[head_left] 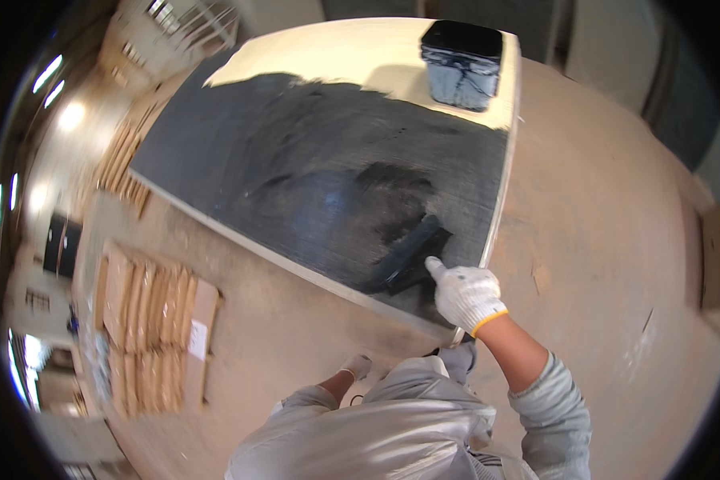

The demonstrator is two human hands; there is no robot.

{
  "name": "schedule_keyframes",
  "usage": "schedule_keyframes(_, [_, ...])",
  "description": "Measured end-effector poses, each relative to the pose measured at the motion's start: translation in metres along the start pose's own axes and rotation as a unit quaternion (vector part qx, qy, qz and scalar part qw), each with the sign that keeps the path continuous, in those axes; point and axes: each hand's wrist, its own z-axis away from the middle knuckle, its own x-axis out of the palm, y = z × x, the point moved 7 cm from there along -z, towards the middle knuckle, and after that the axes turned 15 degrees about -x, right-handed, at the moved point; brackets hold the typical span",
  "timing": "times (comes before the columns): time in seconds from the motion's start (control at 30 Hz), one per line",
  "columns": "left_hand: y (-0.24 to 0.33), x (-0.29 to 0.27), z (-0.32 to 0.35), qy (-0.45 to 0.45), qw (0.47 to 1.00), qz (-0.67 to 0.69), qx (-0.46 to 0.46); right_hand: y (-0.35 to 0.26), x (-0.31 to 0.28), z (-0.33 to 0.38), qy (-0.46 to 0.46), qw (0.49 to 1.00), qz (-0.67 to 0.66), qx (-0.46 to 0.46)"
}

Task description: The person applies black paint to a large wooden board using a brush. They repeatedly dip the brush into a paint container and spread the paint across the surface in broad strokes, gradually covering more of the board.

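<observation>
- Over the left half of the broad rectangular panel [216,144], cream along its far strip and coated black nearer, a hand could sweep freely.
- A square-sided, black-smeared pale grey bucket [461,80] stands upright near the far right corner, blocking passage there.
- The long, black, blade-like tool [404,254] in the right hand [466,294], gloved in white knit, bars the near right part.
- Between tool and bucket, black coating gives a low passage.
- Beyond the right edge, dusty tan floor [592,200] lies open.

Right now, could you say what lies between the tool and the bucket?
The head view shows dark paint, then a thin pale strip beside the bucket.
</observation>
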Motion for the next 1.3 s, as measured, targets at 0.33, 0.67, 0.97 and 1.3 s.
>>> schedule_keyframes(0.33, [0.111, 0.218, 0.100, -0.021, 0.982, 0.176, 0.070, 0.104, -0.042, -0.018, -0.059, 0.984, 0.101, -0.133])
schedule_keyframes(0.67, [0.087, 0.255, 0.156, 0.092, 0.822, 0.542, -0.149, 0.134, -0.081, -0.124, -0.084, 0.956, 0.104, -0.263])
schedule_keyframes(0.97, [0.338, 0.307, 0.226, 0.279, 0.847, 0.452, 0.032, 0.275, -0.148, -0.101, 0.004, 0.938, 0.029, -0.345])
schedule_keyframes(1.3, [0.616, 0.026, 0.456, 0.209, 0.657, 0.642, 0.336, 0.519, -0.271, -0.103, 0.139, 0.973, -0.002, -0.182])
